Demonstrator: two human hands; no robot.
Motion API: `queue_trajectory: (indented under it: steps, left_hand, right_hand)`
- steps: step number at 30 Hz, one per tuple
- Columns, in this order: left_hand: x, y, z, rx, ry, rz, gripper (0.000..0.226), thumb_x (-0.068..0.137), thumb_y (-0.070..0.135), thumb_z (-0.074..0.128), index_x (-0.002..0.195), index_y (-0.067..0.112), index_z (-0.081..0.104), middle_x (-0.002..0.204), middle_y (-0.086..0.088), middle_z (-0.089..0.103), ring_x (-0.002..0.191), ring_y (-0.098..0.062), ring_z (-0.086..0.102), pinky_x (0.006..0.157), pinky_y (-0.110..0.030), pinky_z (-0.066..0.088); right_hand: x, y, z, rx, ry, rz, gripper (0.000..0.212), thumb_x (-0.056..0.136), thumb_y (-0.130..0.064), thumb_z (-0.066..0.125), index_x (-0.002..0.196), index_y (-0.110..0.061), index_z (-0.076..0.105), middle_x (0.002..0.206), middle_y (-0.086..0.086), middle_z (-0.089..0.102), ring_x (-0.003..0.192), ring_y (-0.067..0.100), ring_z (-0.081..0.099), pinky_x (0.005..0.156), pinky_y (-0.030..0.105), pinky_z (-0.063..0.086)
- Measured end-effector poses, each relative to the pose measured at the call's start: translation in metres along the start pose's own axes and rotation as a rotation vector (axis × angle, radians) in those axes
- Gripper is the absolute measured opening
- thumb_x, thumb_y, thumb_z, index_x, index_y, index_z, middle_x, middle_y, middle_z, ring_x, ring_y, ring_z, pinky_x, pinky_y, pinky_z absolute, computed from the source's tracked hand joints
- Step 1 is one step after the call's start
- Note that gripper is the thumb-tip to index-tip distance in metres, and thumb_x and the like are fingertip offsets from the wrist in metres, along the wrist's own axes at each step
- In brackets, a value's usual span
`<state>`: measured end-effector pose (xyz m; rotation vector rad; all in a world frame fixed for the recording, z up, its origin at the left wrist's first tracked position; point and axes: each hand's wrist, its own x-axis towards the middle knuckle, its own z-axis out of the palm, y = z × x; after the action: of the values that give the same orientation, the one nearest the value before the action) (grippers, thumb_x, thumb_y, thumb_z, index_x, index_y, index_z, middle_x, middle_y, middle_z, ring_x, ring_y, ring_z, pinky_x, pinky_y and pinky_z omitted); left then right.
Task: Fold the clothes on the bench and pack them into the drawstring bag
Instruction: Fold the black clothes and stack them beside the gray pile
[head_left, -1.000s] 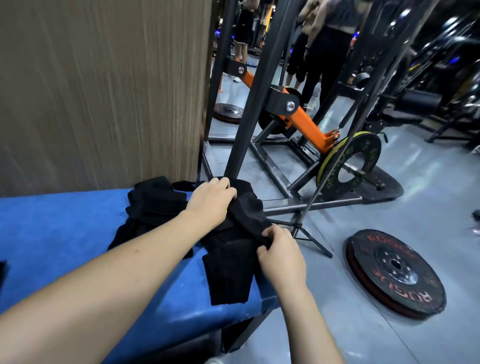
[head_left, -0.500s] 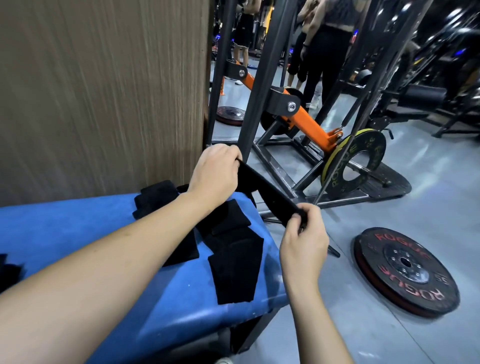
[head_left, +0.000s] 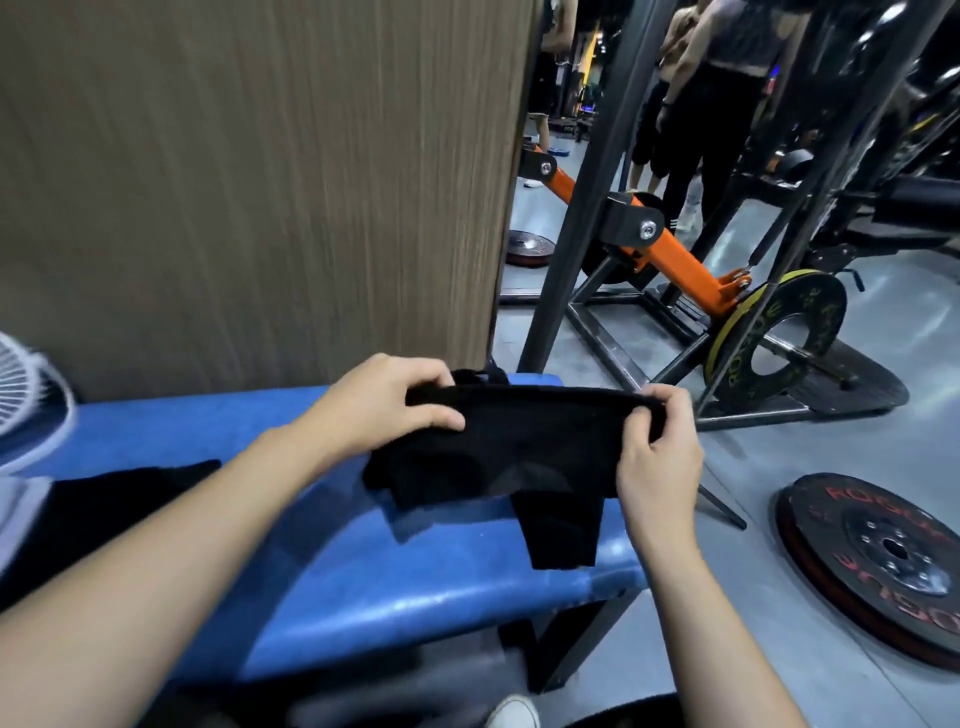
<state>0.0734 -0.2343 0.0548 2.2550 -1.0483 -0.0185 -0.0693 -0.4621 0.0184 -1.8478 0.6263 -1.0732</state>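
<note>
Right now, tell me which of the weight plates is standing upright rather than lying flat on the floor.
The yellow-rimmed black weight plate, mounted on the orange machine arm. The black plate with red lettering and the small dark plate by the wall both lie flat.

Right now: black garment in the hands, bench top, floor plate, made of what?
Black garment: soft matte knit fabric, it sags and creases. Bench top: glossy blue vinyl or leatherette, going by the sheen over padding. Floor plate: black, probably rubber, with red lettering and a metal hub.
</note>
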Motion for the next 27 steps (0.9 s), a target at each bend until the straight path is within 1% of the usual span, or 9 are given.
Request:
queue_trajectory:
  steps: [3, 7, 12, 14, 17, 19, 21, 24, 27]
  left_hand:
    - [-0.038, -0.023, -0.013, 0.075, -0.066, 0.042, 0.032, 0.074, 0.038, 0.084, 0.085, 0.041, 0.054, 0.086, 0.022, 0.059, 0.085, -0.002, 0.054, 0.075, -0.029, 0.046]
    - [-0.079, -0.041, -0.027, 0.112, -0.054, 0.101, 0.044, 0.081, 0.003, 0.071, 0.082, 0.041, 0.049, 0.089, 0.017, 0.05, 0.083, -0.006, 0.053, 0.074, -0.026, 0.045]
    - [-0.119, -0.05, -0.034, 0.052, 0.14, -0.083, 0.027, 0.086, 0.008, 0.068, 0.082, 0.031, 0.055, 0.083, 0.011, 0.058, 0.072, -0.005, 0.054, 0.062, -0.019, 0.038]
    - [-0.13, -0.053, -0.032, 0.06, 0.176, -0.178, 0.018, 0.09, 0.018, 0.066, 0.09, 0.029, 0.052, 0.075, 0.007, 0.061, 0.061, -0.006, 0.052, 0.059, -0.023, 0.04]
    - [-0.143, -0.058, -0.029, 0.066, 0.201, -0.269, 0.024, 0.094, 0.026, 0.062, 0.098, 0.033, 0.039, 0.068, 0.001, 0.059, 0.052, -0.015, 0.049, 0.064, -0.037, 0.047]
    - [-0.151, -0.057, -0.026, 0.055, 0.211, -0.298, 0.029, 0.095, 0.026, 0.061, 0.099, 0.035, 0.034, 0.061, -0.004, 0.058, 0.049, -0.018, 0.049, 0.063, -0.041, 0.048]
    - [-0.156, -0.056, -0.023, -0.009, 0.216, -0.312, 0.029, 0.096, 0.022, 0.059, 0.099, 0.035, 0.033, 0.055, -0.003, 0.06, 0.044, -0.012, 0.055, 0.059, -0.033, 0.048]
    - [-0.163, -0.055, -0.016, -0.103, 0.261, -0.316, 0.031, 0.098, 0.016, 0.056, 0.098, 0.037, 0.034, 0.072, 0.001, 0.062, 0.047, -0.01, 0.062, 0.054, -0.019, 0.046]
    - [-0.17, -0.059, -0.011, -0.137, 0.284, -0.319, 0.034, 0.098, 0.015, 0.056, 0.098, 0.043, 0.037, 0.073, -0.003, 0.061, 0.049, -0.01, 0.063, 0.058, -0.024, 0.048]
  right_hand:
    - [-0.006, -0.006, 0.005, 0.017, -0.117, -0.067, 0.015, 0.097, -0.008, 0.047, 0.099, -0.021, 0.056, 0.074, -0.006, 0.059, 0.06, 0.002, 0.049, 0.057, 0.019, 0.037]
    - [-0.012, -0.008, 0.013, 0.003, -0.364, -0.149, 0.017, 0.096, -0.003, 0.056, 0.098, -0.019, 0.057, 0.091, -0.01, 0.063, 0.078, -0.002, 0.054, 0.075, 0.011, 0.041]
    - [-0.021, -0.008, 0.027, 0.006, -0.565, -0.072, 0.019, 0.097, -0.008, 0.058, 0.096, -0.027, 0.056, 0.097, -0.007, 0.064, 0.086, 0.006, 0.057, 0.087, 0.035, 0.047]
    - [-0.026, -0.01, 0.031, -0.006, -0.624, -0.037, 0.019, 0.099, -0.012, 0.056, 0.097, -0.031, 0.054, 0.093, -0.005, 0.065, 0.081, 0.012, 0.058, 0.081, 0.039, 0.049]
    - [-0.033, -0.016, 0.036, -0.08, -0.635, -0.076, 0.017, 0.098, -0.013, 0.054, 0.098, -0.029, 0.053, 0.073, -0.01, 0.059, 0.061, 0.008, 0.047, 0.058, 0.025, 0.041]
    - [-0.038, -0.022, 0.04, -0.118, -0.64, -0.113, 0.015, 0.097, -0.012, 0.051, 0.095, -0.026, 0.05, 0.062, -0.009, 0.048, 0.052, 0.01, 0.036, 0.049, 0.024, 0.033]
    - [-0.044, -0.028, 0.046, -0.165, -0.68, -0.123, 0.014, 0.098, -0.013, 0.047, 0.092, -0.025, 0.048, 0.061, 0.001, 0.043, 0.052, 0.014, 0.033, 0.047, 0.027, 0.032]
    - [-0.051, -0.031, 0.054, -0.275, -0.747, -0.144, 0.017, 0.097, -0.008, 0.045, 0.087, -0.022, 0.049, 0.061, 0.003, 0.045, 0.051, 0.009, 0.033, 0.044, 0.02, 0.031]
    - [-0.054, -0.028, 0.057, -0.316, -0.769, -0.087, 0.028, 0.089, 0.001, 0.039, 0.079, -0.022, 0.052, 0.059, -0.002, 0.046, 0.051, 0.011, 0.035, 0.045, 0.022, 0.029]
